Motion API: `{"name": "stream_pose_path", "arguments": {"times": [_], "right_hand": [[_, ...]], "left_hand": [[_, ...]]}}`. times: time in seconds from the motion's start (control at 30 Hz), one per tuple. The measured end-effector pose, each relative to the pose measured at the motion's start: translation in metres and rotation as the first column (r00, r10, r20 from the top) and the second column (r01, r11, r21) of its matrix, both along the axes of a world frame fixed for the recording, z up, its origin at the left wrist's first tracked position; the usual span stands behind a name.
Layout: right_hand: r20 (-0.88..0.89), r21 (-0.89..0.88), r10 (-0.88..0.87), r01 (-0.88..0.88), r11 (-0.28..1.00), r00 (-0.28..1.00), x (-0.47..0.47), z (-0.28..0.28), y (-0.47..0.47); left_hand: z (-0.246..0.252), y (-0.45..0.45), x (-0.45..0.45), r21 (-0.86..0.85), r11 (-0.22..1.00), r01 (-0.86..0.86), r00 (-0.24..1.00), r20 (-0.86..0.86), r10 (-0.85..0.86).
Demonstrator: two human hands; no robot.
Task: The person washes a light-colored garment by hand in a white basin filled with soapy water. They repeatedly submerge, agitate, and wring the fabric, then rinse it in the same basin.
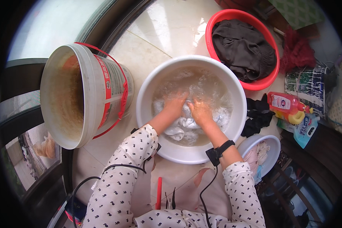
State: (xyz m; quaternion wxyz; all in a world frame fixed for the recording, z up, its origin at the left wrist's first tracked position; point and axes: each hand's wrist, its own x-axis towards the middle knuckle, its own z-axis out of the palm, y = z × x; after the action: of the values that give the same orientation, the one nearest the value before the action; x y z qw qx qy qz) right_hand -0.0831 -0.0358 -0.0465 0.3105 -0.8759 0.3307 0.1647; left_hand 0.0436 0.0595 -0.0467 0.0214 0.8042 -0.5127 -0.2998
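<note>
A wide white plastic basin stands on the floor before me, holding cloudy, sudsy water. Both hands are in it, partly under the surface. Wet white cloth is bunched between them, and more of it spreads beneath the foam towards me. My left hand grips the cloth from the left, its fingers blurred by water. From the right, my right hand holds the same bunch with its thumb over it; its other fingertips are hidden. A black strap with a small device circles my right forearm.
A large pail lies tipped at left. Behind right, a red basin holds dark clothing. At right are black cloth, a pink bottle, a blue pouch and a small basin with pale cloths. Cables hang by both arms.
</note>
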Motion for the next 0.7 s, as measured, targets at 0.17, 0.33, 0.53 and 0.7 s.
{"name": "stream_pose_path", "arguments": {"times": [0.17,0.33,0.53,0.7], "right_hand": [[0.063,0.013,-0.009,0.009,1.0,0.998,-0.002,-0.011,-0.012],[0.323,0.265,-0.419,0.343,0.901,0.849,-0.024,0.023,-0.023],[0.193,0.599,-0.487,0.291,0.746,0.852,-0.084,0.087,-0.035],[0.266,0.161,-0.205,0.167,0.973,0.942,-0.068,0.068,0.002]], "left_hand": [[0.013,-0.008,0.017,-0.025,0.986,-0.166,0.961,-0.23,0.156],[0.074,-0.013,0.016,-0.237,0.947,-0.215,0.913,-0.394,0.108],[0.136,0.013,-0.019,-0.428,0.883,0.191,0.944,-0.168,-0.286],[0.121,0.033,-0.029,-0.369,0.908,0.197,0.91,-0.275,-0.309]]}}
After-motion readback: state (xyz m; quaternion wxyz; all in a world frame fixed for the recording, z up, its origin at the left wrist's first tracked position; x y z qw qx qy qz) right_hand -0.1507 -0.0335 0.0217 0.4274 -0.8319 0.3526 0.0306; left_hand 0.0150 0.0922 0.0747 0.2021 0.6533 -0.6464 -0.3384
